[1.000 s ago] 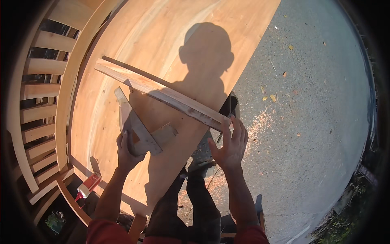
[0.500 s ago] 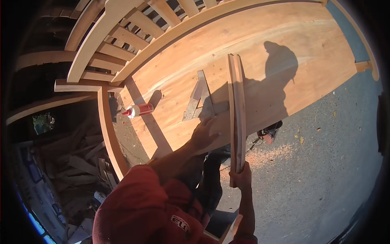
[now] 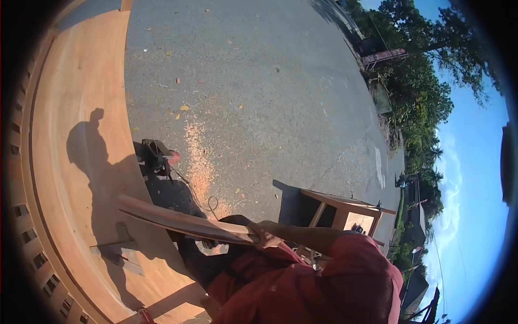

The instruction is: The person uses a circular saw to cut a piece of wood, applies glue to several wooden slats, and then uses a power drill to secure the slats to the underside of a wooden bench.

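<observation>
My right hand (image 3: 264, 235) is closed around the near end of a long wooden rail (image 3: 186, 220) with a groove along it. The rail's far end reaches over a broad, light wooden panel (image 3: 81, 194), and I cannot tell whether it touches. On the panel, in my shadow, lies a metal set square (image 3: 127, 255). My left hand does not show in the picture. The tip of a red and white bottle (image 3: 144, 316) peeks in at the lower edge.
A corded power tool (image 3: 159, 156) with a red part rests on the pavement (image 3: 259, 108) beside the panel, near scattered wood shavings (image 3: 199, 162). A wooden cabinet frame (image 3: 337, 202) stands at my right. Slats (image 3: 40, 260) line the panel's left side.
The view has swung to the right, bringing in road, trees and sky. My right hand keeps its hold on the rail. My left hand, earlier near the set square, has left the view.
</observation>
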`<control>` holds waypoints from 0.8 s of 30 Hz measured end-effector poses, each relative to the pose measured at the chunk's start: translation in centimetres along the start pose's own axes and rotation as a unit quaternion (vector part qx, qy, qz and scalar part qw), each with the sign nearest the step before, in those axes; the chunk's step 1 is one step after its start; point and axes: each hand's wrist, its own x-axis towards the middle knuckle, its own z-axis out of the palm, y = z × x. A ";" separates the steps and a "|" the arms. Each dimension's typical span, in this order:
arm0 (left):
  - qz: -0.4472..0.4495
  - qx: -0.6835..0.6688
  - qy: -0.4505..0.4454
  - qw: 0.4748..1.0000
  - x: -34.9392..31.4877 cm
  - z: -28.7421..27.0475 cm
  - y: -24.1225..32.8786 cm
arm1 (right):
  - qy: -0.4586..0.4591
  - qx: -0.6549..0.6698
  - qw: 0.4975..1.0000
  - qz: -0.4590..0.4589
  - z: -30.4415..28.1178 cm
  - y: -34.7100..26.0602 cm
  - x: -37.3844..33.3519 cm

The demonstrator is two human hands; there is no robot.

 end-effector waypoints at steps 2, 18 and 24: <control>0.102 -0.049 0.021 0.993 0.1 -4.4 7.0 | 0.028 0.000 0.999 0.029 -0.9 0.3 -4.2; 0.528 0.170 -0.129 0.822 -35.8 -18.2 61.2 | 0.443 0.487 0.740 0.136 23.3 20.4 -30.7; 0.449 0.324 -0.151 0.819 -49.9 -12.9 72.6 | 0.570 0.528 0.582 0.242 27.8 30.3 -37.7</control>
